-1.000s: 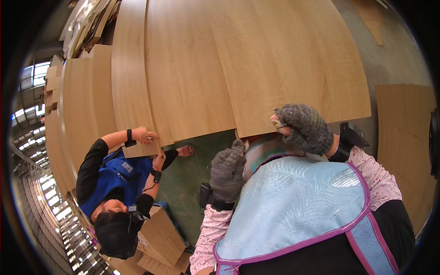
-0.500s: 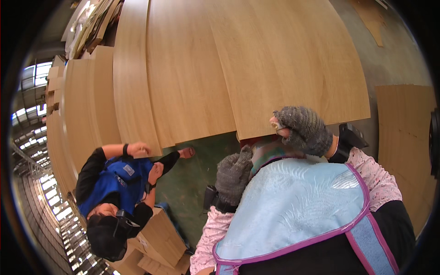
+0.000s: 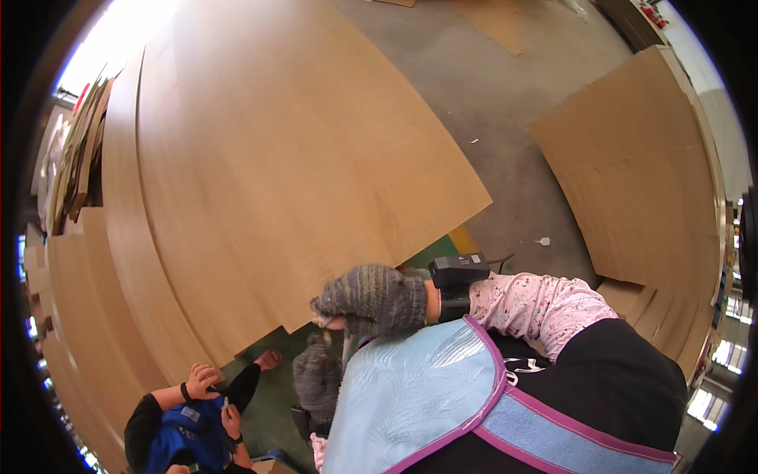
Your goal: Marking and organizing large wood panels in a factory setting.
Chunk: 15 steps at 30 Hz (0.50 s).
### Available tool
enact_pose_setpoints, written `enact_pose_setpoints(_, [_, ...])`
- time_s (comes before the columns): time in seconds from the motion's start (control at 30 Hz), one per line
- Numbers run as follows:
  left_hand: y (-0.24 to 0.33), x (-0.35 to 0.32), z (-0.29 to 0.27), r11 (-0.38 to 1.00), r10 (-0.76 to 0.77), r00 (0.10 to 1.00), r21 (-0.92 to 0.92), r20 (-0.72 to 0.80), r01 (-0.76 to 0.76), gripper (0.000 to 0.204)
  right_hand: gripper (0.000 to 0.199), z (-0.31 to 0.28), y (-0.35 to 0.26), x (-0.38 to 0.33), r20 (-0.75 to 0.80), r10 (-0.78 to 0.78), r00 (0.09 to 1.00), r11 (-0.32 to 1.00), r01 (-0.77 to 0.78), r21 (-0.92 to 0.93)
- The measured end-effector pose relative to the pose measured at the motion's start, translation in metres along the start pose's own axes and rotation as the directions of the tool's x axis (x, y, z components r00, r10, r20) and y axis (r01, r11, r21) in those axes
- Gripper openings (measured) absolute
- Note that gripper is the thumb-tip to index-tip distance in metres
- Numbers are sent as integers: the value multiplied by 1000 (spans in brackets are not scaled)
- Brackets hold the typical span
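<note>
My right hand (image 3: 369, 300), in a grey knitted fingerless glove, is closed by the near edge of a large wood-grain board (image 3: 292, 158). Its fingers curl inward, and whatever they grip is too small to make out. Just below, my left hand (image 3: 317, 378) wears a matching glove, with its fingers drawn together close to the right fingertips. What it holds, if anything, is hidden. A light blue apron (image 3: 418, 387) with purple trim covers my front and partly hides the space beside my left hand.
A person in a blue vest (image 3: 189, 434) is at the lower left, hands raised before the chest. Brown sheets (image 3: 639, 166) are stacked at the right, beyond a strip of grey floor (image 3: 513, 150). More board stacks (image 3: 79, 292) line the left.
The view has turned right, so the boards and the other person sit further left and lower. My right hand has come in from the right, close to my left hand.
</note>
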<state>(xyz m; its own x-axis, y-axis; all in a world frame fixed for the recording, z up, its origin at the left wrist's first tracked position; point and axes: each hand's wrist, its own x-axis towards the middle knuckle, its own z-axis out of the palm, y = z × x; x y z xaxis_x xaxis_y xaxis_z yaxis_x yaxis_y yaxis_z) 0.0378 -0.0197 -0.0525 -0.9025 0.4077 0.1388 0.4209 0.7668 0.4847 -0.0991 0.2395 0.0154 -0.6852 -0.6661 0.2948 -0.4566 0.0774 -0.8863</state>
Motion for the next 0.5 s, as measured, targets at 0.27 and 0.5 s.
enact_pose_setpoints(0.27, [-1,41,-38,344,-780,613,-905,-126,251,38,24,-67,-2,-81,-494,97,864,979,-171,-108])
enact_pose_setpoints(0.5, [-7,84,-52,284,-836,548,-876,-26,391,38,30,-146,-5,-127,-825,467,317,728,-667,156])
